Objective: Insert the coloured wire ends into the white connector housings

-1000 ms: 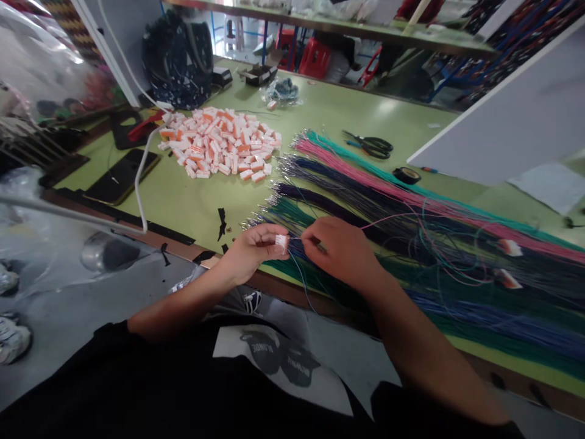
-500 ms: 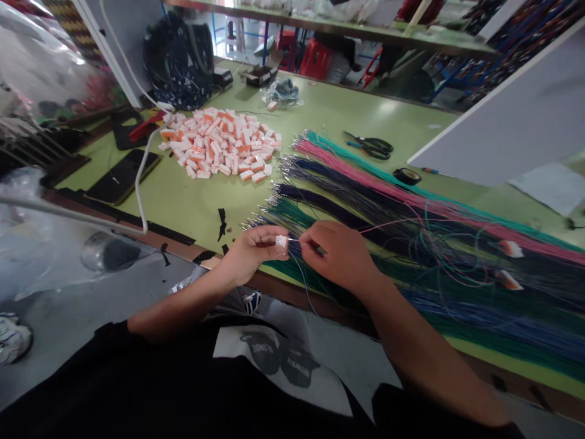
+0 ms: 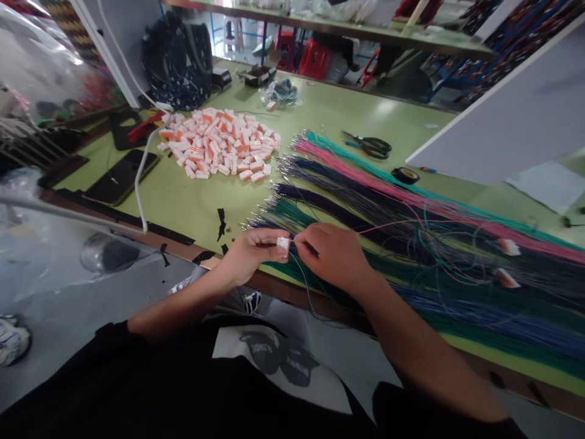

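Note:
My left hand (image 3: 253, 251) pinches a small white connector (image 3: 283, 244) near the front edge of the green table (image 3: 192, 201). My right hand (image 3: 333, 253) is closed in a pinch right beside it, holding a thin pink wire (image 3: 388, 224) whose end meets the connector. A blue wire (image 3: 304, 283) hangs down from the connector over the table's edge. Both hands hover above the near ends of long bundles of coloured wires (image 3: 411, 207), pink, teal, dark blue and green, laid side by side across the table.
A heap of white and orange connectors (image 3: 219, 143) lies at the back left. Scissors (image 3: 369, 145) and a roll of black tape (image 3: 404, 175) lie beyond the wires. A phone (image 3: 121, 177) and a white cable (image 3: 141, 177) are at the left. A white board (image 3: 503, 116) stands at right.
My right hand has moved slightly left, closing the small gap to the connector in my left hand. The left hand has hardly moved.

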Demonstrator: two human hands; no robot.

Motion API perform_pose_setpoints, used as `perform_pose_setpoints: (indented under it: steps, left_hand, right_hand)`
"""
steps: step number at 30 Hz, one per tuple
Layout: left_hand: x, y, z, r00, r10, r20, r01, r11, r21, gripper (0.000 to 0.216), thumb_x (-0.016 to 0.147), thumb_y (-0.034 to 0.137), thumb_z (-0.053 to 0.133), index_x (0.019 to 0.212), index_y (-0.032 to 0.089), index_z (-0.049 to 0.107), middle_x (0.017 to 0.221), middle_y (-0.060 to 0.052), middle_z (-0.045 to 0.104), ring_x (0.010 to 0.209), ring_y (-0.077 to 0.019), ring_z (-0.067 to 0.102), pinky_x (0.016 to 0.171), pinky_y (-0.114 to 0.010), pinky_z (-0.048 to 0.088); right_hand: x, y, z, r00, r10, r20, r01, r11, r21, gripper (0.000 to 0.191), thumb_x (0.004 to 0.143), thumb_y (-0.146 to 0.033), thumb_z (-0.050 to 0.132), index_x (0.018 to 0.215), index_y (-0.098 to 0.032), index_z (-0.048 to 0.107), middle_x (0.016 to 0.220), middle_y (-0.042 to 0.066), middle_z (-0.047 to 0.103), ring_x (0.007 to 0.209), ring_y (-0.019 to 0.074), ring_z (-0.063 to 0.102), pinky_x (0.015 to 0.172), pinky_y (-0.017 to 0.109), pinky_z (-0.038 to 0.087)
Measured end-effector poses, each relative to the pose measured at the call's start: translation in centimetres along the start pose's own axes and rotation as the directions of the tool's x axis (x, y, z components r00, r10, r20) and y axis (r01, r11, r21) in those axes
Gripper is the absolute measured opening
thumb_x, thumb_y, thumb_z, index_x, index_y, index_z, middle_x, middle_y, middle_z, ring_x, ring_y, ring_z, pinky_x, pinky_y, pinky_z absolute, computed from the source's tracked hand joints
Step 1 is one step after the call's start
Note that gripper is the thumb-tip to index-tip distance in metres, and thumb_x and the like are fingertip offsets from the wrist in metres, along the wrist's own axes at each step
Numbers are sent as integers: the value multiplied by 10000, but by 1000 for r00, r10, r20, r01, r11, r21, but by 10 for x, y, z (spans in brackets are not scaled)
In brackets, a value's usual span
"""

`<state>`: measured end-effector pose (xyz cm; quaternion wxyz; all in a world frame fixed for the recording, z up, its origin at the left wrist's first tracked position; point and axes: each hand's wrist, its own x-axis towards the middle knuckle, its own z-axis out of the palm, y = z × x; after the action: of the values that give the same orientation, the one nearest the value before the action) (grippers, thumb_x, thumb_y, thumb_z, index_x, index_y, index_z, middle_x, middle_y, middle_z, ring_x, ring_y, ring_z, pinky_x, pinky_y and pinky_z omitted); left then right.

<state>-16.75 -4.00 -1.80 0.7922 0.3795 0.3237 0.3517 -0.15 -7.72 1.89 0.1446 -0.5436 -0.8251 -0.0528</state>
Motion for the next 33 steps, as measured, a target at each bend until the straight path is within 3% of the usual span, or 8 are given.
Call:
perform_pose_setpoints:
  steps: [8,12,15,17,21,24,29,33]
  left_hand:
    - [1,0,1,1000,-26,3,26,1000,11,233,534,127,794,752,126,711,658,-7,678,589,-109,598,606,-269,531]
    - [0,0,2,1000,9,11,-9,1000,27,231,533,144,805,735,123,695,639,-1,673,591,-110,605,608,-264,534]
    - [-1,1,3,999,14,42,-15,999,46,206,554,144,798,727,125,687,631,4,671,581,-106,607,610,-263,535]
    - [-1,1,3,999,9,45,-11,999,36,218,556,146,797,744,132,688,626,9,669,565,-105,604,603,-266,535]
    - [-2,-1,1,999,-11,49,9,999,38,241,551,140,798,764,135,687,640,6,671,568,-109,600,607,-277,532]
    - [-2,-3,0,998,-31,56,30,999,21,261,548,144,800,782,136,687,651,2,674,576,-112,601,619,-284,528]
    - [-3,2,4,995,-93,40,93,996,-13,272,527,131,808,769,140,684,623,15,669,550,-102,595,594,-254,507]
    - [-6,11,10,989,-150,17,150,989,0,233,536,92,791,736,137,680,597,23,657,545,-95,586,601,-242,499]
  right_hand:
    - [0,-5,7,996,27,80,-24,999,-34,249,845,-204,421,694,-175,616,672,58,631,653,160,529,577,273,314]
    - [5,-3,-10,976,60,210,-96,981,166,224,843,-202,446,746,-170,644,743,50,667,702,153,569,621,259,362]
    - [17,23,-35,962,69,266,-164,921,353,195,833,-278,490,838,-198,668,814,18,685,720,138,590,646,248,401]
    - [27,59,-47,951,262,165,-301,906,298,211,809,-308,518,906,-210,677,865,22,688,738,153,593,653,265,413]
    - [48,147,-47,746,666,-29,-665,746,23,251,794,-212,483,912,-159,699,844,69,684,747,194,595,671,301,424]
    - [59,195,-29,584,810,-49,-804,570,-167,340,787,-117,444,1023,-145,686,1041,110,674,944,233,596,770,304,432]
    - [69,222,5,549,835,-40,-819,527,-229,438,823,-78,383,1202,-135,595,1183,151,623,1064,241,570,855,313,418]
    - [76,226,17,519,853,-52,-833,492,-251,354,828,-93,394,1047,-125,670,1102,167,656,1037,263,589,868,351,411]
